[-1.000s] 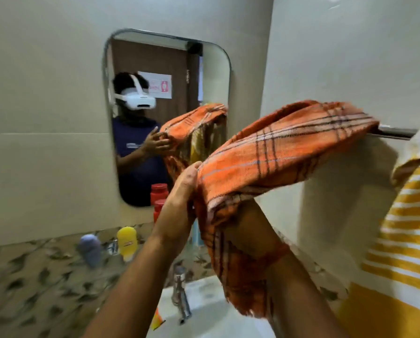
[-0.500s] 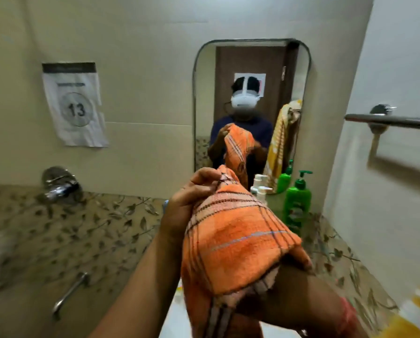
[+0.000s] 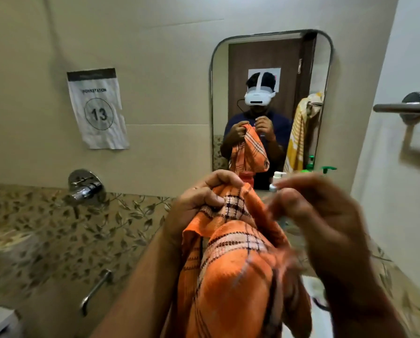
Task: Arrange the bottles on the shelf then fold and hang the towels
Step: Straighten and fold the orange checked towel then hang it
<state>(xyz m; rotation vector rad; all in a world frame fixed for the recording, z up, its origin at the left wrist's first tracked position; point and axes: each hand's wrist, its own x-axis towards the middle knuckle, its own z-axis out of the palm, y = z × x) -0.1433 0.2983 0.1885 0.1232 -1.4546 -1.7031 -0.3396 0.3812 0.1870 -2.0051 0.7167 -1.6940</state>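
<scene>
Left hand (image 3: 199, 201) pinching orange towel's (image 3: 233, 269) top corner; blurred right hand (image 3: 326, 220) beside, grip unclear.

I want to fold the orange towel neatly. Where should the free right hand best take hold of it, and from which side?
The left hand pinches the orange towel at its top edge, and the rest hangs bunched below. The blurred right hand probably should take a pinch grip on that same top edge, coming from the right, level with the left hand, so the cloth can be pulled flat between them.

My right hand (image 3: 326, 225) is motion-blurred; its grip cannot be determined. The orange towel (image 3: 231, 276) runs off the bottom edge. My hands hide most bottles below the mirror (image 3: 270, 57).
</scene>
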